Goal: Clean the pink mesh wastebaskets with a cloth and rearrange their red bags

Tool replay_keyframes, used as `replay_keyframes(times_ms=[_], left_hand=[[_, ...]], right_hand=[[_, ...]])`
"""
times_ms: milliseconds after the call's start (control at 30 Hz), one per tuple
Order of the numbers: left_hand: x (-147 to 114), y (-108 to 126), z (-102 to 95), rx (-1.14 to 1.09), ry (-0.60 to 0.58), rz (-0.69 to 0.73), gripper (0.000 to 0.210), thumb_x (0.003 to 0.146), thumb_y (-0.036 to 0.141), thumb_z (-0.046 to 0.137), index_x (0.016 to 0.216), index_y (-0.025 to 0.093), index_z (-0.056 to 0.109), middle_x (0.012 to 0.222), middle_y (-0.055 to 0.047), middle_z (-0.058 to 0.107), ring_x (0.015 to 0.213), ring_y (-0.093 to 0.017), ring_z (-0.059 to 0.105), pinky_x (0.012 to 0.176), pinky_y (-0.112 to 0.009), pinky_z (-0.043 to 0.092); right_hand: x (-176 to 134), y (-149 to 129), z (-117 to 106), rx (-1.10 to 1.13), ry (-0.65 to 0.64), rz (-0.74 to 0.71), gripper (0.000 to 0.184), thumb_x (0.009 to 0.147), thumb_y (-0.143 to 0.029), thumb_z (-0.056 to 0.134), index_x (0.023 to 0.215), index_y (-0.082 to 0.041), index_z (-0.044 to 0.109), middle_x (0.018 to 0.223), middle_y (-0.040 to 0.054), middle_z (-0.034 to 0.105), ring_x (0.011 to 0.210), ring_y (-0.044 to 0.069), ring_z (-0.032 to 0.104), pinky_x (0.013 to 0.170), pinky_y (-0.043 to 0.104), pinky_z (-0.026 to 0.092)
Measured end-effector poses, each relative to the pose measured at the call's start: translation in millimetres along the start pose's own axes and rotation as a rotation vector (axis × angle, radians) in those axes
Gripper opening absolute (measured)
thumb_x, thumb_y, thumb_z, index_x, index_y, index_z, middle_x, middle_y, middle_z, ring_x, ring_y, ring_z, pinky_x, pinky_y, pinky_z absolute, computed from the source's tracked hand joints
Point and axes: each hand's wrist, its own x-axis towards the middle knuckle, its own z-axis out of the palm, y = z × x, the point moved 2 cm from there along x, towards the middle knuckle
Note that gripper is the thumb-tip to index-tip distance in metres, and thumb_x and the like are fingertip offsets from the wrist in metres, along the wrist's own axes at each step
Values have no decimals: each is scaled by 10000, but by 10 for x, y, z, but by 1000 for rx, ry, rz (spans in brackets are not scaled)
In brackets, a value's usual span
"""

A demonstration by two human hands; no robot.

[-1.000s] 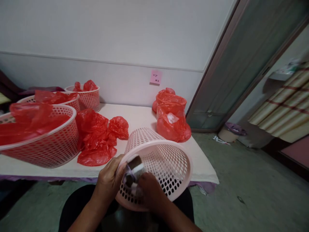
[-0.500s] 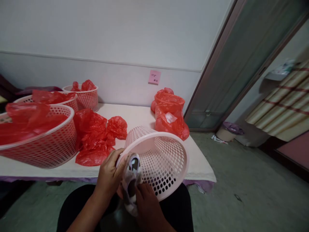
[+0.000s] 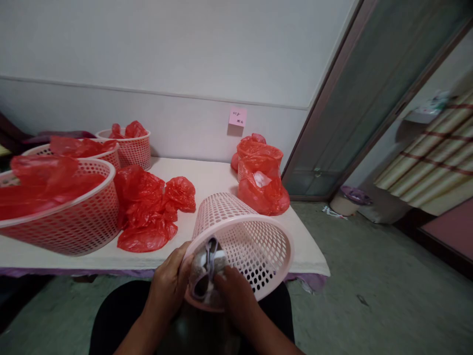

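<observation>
A pink perforated plastic basket (image 3: 225,209) lies tilted over the bed's front edge, its oval mouth facing me. My left hand (image 3: 170,278) is closed on the left side of its rim, thumb inside. Just inside the mouth is a soft grey-and-white fabric bundle (image 3: 201,266) with dark openings and pale edging; its exact kind is unclear. My right hand (image 3: 236,293) has curled fingers gripping the bundle's right side, the fingertips partly hidden. Left of the basket, crumpled red plastic bags (image 3: 148,212) lie on the white bed cover (image 3: 207,170).
Several pink baskets (image 3: 84,222) lined with red bags stand on the left. Near the wall at right is a red-bagged basket (image 3: 260,172) with something white in it. A pink note (image 3: 237,117) is on the wall; a bin (image 3: 347,201) stands on the floor.
My right hand has moved up and slightly right, carrying the grey-and-white bundle from the rim into the basket's mouth. The basket has shifted slightly right and down with my left hand still on its rim.
</observation>
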Motion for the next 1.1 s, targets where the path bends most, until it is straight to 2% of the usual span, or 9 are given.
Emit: replay_keyframes(times_ms=[167, 267, 467, 600, 700, 833, 933, 1000, 1100], left_hand=[[-10, 119, 73, -44, -51, 41, 318, 964, 262, 433, 1260, 212, 537, 1155, -55, 700, 1098, -150, 647, 932, -248, 506], [16, 163, 88, -19, -39, 68, 321, 966, 247, 428, 1271, 211, 520, 1174, -64, 691, 1099, -150, 645, 923, -250, 511], [17, 236, 145, 46, -70, 153, 320, 960, 256, 450, 1273, 219, 506, 1061, -55, 708, 1014, -146, 681, 857, -236, 539], [-16, 289, 182, 25, -96, 142, 333, 960, 270, 448, 1287, 223, 492, 947, -30, 707, 961, -148, 698, 815, -234, 555], [10, 282, 171, 47, -95, 135, 325, 957, 282, 449, 1273, 233, 507, 960, -35, 717, 959, -164, 702, 793, -248, 564], [122, 214, 108, 70, -76, 165, 326, 954, 269, 453, 1272, 230, 516, 1091, -69, 714, 1014, -176, 687, 826, -266, 556], [254, 169, 44, 75, -34, 181, 307, 957, 268, 452, 1240, 194, 548, 1111, -79, 714, 1034, -167, 675, 879, -260, 531], [354, 168, 6, 76, 2, 179, 298, 963, 286, 445, 1202, 168, 579, 1096, -80, 719, 1026, -159, 672, 900, -246, 512], [490, 210, -7, 51, 15, 147, 304, 969, 324, 435, 1145, 158, 619, 1050, -68, 730, 980, -147, 677, 877, -222, 504]], right_hand=[[213, 462, -167, -254, 62, 186, 297, 857, -98, 474, 1074, -177, 660, 1041, 162, 651, 947, 300, 630, 748, 374, 495], [281, 411, -100, -235, 84, 143, 401, 872, -125, 470, 1250, -209, 578, 1145, 158, 628, 987, 281, 625, 784, 358, 496], [528, 337, 276, -125, 65, 26, 393, 926, -192, 441, 1294, -238, 570, 1177, 142, 647, 1044, 282, 615, 867, 395, 491], [908, 667, 174, -109, 95, 146, 398, 914, -119, 388, 1238, -161, 615, 1166, 181, 662, 1107, 292, 595, 969, 437, 444], [991, 745, 81, -81, 94, 180, 401, 923, -133, 363, 1236, -166, 612, 1175, 177, 658, 1107, 272, 599, 980, 423, 439], [637, 474, 73, -9, -5, 30, 352, 821, -241, 570, 1164, -214, 644, 1136, 123, 667, 956, 239, 651, 799, 333, 512], [212, 205, 35, 62, -57, -94, 298, 794, -252, 593, 1083, -257, 667, 1017, 63, 681, 828, 196, 656, 714, 281, 505], [-37, 60, -6, 131, -21, -180, 290, 816, -275, 587, 1098, -273, 652, 1048, 57, 664, 887, 205, 642, 753, 294, 505], [-271, -51, 3, 57, 85, -148, 310, 809, -319, 622, 1112, -250, 635, 1052, 93, 660, 933, 270, 614, 807, 401, 513]])
